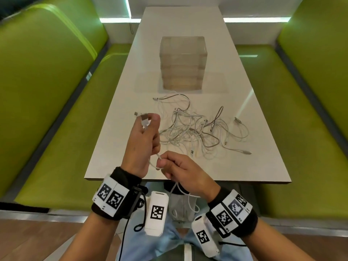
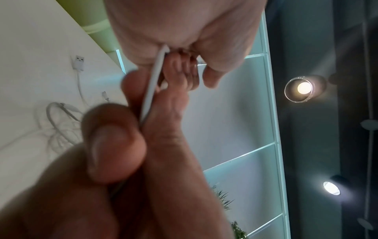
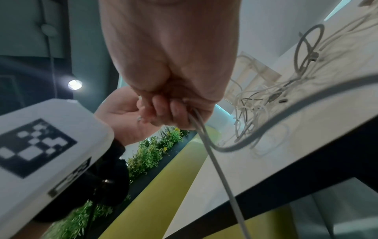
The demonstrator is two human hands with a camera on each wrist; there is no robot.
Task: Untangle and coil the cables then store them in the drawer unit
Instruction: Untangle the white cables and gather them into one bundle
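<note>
- Thin white USB cable [image 1: 153, 162] — pinched by left hand [image 1: 144, 142] at plug end, gripped by right hand [image 1: 180, 166].
- Tangled white cable heap [image 1: 197, 132] on glossy white table [image 1: 113, 138]; clear stacked drawer unit [image 1: 182, 63] behind.

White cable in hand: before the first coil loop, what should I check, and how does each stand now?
1. Left hand pinches the white cable near its plug: ok.
2. Right hand grips the same cable: ok.
3. Cable free of the tangled pile: cannot tell.
4. Slack off the floor, hanging below the table edge: cannot tell.
5. Drawer unit open to receive it: not ok, drawers look closed.
</note>
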